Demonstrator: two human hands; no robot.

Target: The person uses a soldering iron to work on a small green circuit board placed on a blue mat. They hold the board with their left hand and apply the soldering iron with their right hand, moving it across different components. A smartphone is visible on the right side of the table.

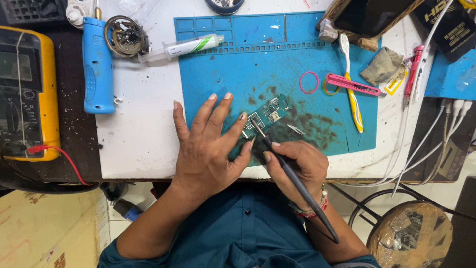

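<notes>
The circuit board (264, 116) is pinned mid-mat (238, 64) by the spread left hand (208, 144); a probe (292, 178) is pinched in the right hand (297, 166).

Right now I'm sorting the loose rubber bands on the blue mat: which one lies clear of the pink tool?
The pink rubber band: it lies alone on the blue mat, while the green band sits partly under the pink tool.

one circuit board (266, 115), two rubber bands (309, 82)
</notes>
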